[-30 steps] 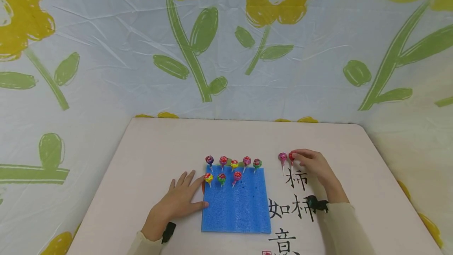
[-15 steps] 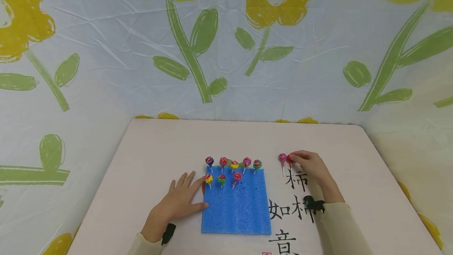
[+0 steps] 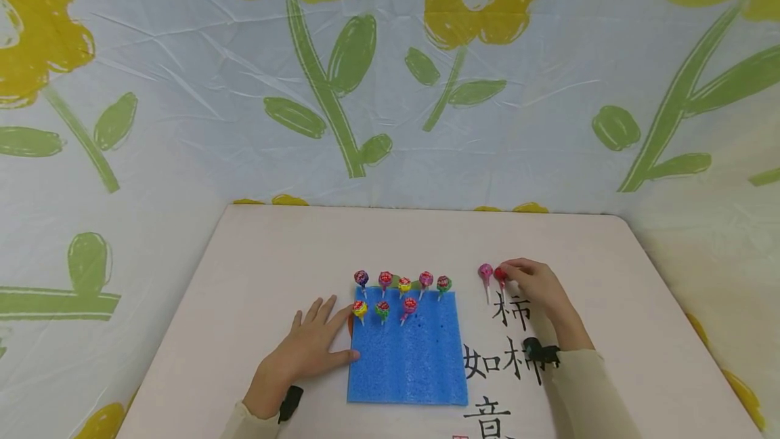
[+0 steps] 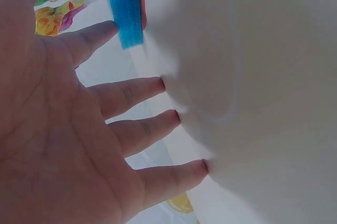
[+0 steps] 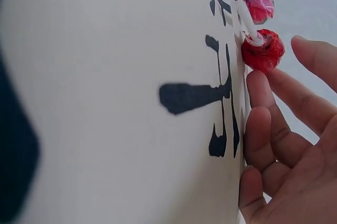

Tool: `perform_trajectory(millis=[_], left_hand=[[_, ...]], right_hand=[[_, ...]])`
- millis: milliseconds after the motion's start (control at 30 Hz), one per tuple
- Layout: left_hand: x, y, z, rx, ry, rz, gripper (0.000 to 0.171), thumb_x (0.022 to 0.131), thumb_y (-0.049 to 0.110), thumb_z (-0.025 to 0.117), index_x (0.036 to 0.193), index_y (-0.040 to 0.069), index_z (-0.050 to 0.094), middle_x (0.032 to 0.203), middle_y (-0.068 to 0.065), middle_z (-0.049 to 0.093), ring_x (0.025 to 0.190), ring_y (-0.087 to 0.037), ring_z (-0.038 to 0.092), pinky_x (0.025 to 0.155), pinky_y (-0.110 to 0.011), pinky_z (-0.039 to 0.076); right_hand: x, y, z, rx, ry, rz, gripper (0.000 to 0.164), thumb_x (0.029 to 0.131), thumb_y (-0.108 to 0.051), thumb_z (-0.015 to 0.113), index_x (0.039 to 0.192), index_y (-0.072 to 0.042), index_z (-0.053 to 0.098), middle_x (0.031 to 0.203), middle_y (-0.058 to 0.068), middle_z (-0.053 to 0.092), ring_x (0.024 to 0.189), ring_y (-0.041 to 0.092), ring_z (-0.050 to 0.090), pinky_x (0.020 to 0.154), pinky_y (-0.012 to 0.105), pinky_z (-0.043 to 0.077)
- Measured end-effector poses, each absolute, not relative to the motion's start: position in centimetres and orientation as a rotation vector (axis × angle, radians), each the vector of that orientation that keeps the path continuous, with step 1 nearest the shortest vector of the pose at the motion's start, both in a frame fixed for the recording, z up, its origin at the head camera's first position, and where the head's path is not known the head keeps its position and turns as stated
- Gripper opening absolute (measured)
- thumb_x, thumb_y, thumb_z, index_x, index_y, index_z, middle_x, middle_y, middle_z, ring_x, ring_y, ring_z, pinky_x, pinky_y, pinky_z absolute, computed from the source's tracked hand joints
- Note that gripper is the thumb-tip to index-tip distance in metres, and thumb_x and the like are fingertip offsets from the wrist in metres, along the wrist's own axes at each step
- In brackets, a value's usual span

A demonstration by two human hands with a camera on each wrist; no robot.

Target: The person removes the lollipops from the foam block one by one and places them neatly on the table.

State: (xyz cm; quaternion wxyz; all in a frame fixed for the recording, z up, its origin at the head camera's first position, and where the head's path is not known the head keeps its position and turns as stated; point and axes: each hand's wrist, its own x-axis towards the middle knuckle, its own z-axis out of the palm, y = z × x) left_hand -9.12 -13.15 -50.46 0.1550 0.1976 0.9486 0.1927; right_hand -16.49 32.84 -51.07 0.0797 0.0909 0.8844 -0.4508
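A blue foam block lies on the table, with several wrapped lollipops standing in two rows at its far part. My left hand is spread flat beside the block's left side; in the left wrist view one fingertip touches the blue foam edge. To the right, a red lollipop lies on the table, its stick toward me. My right hand is at its head, fingers bent and touching it, while a gap shows between it and the uppermost digit. A pink lollipop lies just left of it.
Large black Chinese characters are printed on the pale table right of the foam. A cloth with flower prints hangs behind the table. Each wrist wears a small black device.
The red lollipop and my right hand have shifted slightly down and left, the lollipop nearer the pink one. My left hand and the foam block have stayed put.
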Motion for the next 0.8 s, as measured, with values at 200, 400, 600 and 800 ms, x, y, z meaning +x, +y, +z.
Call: perform_trajectory(millis=[200, 400, 600, 800], left_hand=[[-9.1, -13.2, -50.4, 0.569, 2.717, 0.561, 0.083, 0.088, 0.061, 0.067, 0.153, 0.017, 0.041, 0.159, -0.021, 0.027, 0.145, -0.048, 0.02, 0.107, -0.075, 0.016], [-9.2, -13.2, -50.6, 0.548, 2.713, 0.542, 0.084, 0.087, 0.062, 0.066, 0.154, 0.019, 0.041, 0.16, -0.019, 0.026, 0.146, -0.047, 0.019, 0.108, -0.074, 0.016], [-9.2, -13.2, -50.7, 0.542, 2.707, 0.545, 0.084, 0.087, 0.063, 0.067, 0.153, 0.019, 0.041, 0.16, -0.019, 0.027, 0.146, -0.047, 0.019, 0.108, -0.074, 0.016], [-9.2, -13.1, -50.7, 0.547, 2.714, 0.537, 0.084, 0.087, 0.063, 0.066, 0.153, 0.019, 0.041, 0.16, -0.019, 0.027, 0.146, -0.047, 0.019, 0.108, -0.074, 0.016]], right_hand=[[-16.5, 32.9, -50.8, 0.287, 2.635, -1.366, 0.053, 0.104, -0.043, 0.052, 0.135, -0.001, 0.058, 0.125, 0.023, 0.06, 0.113, 0.037, 0.055, 0.098, 0.053, 0.046], [-16.4, 32.9, -50.6, 0.3, 2.659, -1.372, 0.054, 0.104, -0.045, 0.052, 0.136, -0.001, 0.057, 0.121, 0.022, 0.061, 0.101, 0.033, 0.057, 0.084, 0.04, 0.047], [-15.3, 32.3, -49.8, 0.291, 2.724, -1.425, 0.055, 0.104, -0.046, 0.05, 0.137, -0.003, 0.057, 0.125, 0.022, 0.059, 0.099, 0.035, 0.059, 0.082, 0.04, 0.048], [-13.7, 30.3, -48.3, 0.221, 2.771, -1.561, 0.051, 0.103, -0.044, 0.054, 0.135, -0.006, 0.06, 0.122, 0.019, 0.062, 0.104, 0.038, 0.061, 0.087, 0.043, 0.046]])
